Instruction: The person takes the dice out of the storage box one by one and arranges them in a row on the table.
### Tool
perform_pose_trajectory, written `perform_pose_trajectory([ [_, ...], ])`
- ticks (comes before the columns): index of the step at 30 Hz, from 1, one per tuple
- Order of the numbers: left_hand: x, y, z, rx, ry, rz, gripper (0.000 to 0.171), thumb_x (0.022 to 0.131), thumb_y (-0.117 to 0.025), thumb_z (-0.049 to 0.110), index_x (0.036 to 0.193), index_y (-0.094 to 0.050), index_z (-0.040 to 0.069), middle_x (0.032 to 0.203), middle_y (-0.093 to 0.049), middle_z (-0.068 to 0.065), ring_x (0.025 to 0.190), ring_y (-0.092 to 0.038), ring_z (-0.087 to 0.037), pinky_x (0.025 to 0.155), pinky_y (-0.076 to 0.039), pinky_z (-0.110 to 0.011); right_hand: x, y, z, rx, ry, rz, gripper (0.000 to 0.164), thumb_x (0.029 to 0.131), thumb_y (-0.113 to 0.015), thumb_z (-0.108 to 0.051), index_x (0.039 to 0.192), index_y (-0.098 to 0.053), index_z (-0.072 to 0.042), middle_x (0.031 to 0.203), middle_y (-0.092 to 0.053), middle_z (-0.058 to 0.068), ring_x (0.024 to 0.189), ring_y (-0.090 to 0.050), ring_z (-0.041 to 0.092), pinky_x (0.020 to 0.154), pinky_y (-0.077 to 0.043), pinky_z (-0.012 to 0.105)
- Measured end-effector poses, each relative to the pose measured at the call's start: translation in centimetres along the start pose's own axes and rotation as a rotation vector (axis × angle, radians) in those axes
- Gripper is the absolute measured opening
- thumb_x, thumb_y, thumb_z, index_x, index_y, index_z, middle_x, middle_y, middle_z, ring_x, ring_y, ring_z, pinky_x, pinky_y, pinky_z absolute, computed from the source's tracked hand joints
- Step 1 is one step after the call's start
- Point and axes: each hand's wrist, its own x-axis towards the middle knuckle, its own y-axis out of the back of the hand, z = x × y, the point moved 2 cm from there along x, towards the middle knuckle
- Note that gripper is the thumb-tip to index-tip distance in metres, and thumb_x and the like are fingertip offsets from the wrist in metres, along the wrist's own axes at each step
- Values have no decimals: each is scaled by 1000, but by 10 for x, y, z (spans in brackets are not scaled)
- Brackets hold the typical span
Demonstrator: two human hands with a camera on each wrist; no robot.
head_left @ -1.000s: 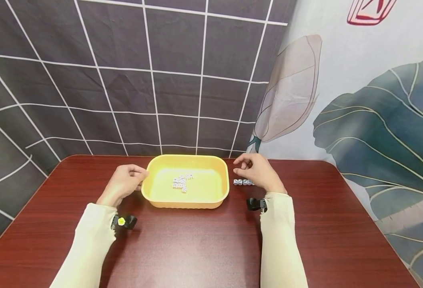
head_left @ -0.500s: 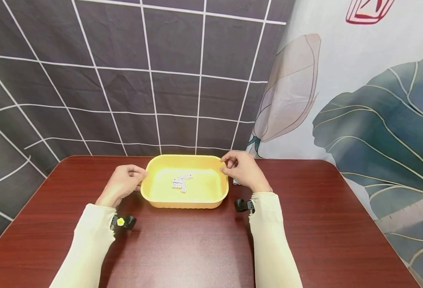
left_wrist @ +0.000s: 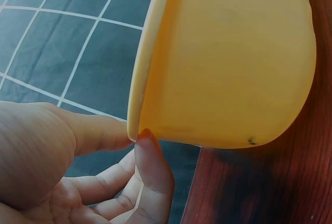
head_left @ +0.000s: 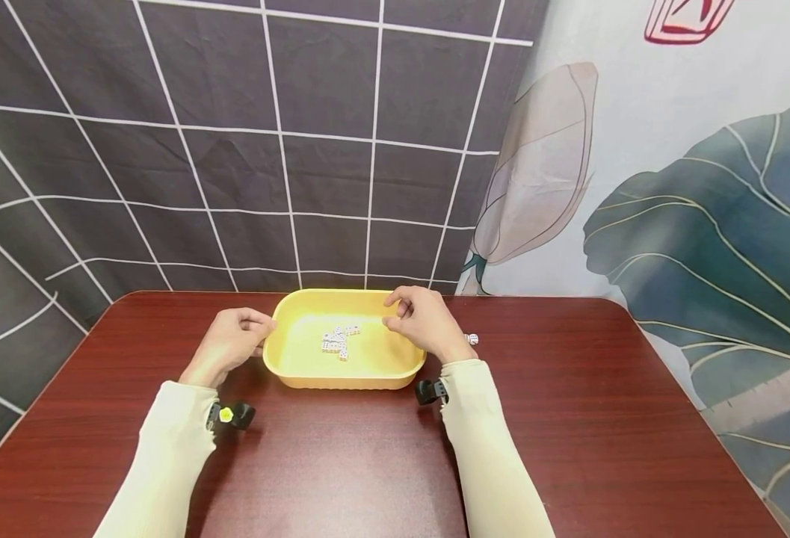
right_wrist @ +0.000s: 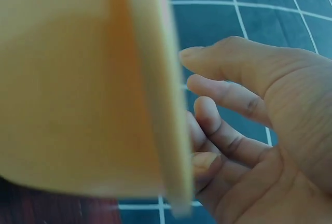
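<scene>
A yellow plastic tray [head_left: 347, 379] stands at the table's far side, with several small white dice [head_left: 334, 344] clustered on its floor. My left hand [head_left: 229, 340] pinches the tray's left rim between thumb and finger, as the left wrist view shows up close. Over the right end of the tray, my right hand [head_left: 424, 321] hovers with loosely bent fingers, thumb and index apart. I see nothing between them. In the right wrist view the tray's rim [right_wrist: 158, 79] covers part of the fingertips. Beyond the right wrist, a die [head_left: 472, 339] shows on the table; my hand hides others beside it.
The reddish-brown wooden table [head_left: 341, 463] reaches back to a dark curtain [head_left: 327, 179] with a white grid. A pale leaf-patterned cloth [head_left: 690, 224] hangs at the right. Black wrist cameras [head_left: 428, 391] sit by both cuffs.
My right hand has moved left, from above the row of dice at the right, across the rim and over the tray. The left hand keeps its grip and the tray stays put.
</scene>
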Motion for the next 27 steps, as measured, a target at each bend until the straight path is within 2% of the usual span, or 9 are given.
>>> perform_pose_trajectory([
  [8,1,1,-1,1,-4,1,34,100,-58,15,122,-63,-11,106,-71,-20,76,-67,-9,70,-60,-22,5,-19,-9,-27,24,4,25,85,-79,-13,107,-74,-4,80,-60,4,71,-55,14,68,-46,25],
  [13,1,1,-1,1,-4,3,33,100,-58,14,121,-63,-11,105,-71,-20,75,-67,-9,69,-60,-22,9,-33,-10,-51,56,-33,24,83,-77,-9,105,-74,-3,77,-61,3,68,-53,11,66,-44,23],
  [17,1,1,-1,1,-2,5,33,100,-58,14,120,-63,-11,103,-71,-20,75,-67,-10,69,-60,-22,10,-42,-11,-100,50,-79,24,83,-76,-9,106,-73,-4,76,-62,3,67,-52,9,64,-42,21],
  [27,1,1,-1,13,1,5,32,100,-58,14,121,-64,-10,104,-70,-20,75,-66,-11,70,-60,-23,7,-58,-13,-166,4,-163,41,83,-77,-10,123,-69,-6,74,-54,-2,68,-49,11,62,-38,23],
])
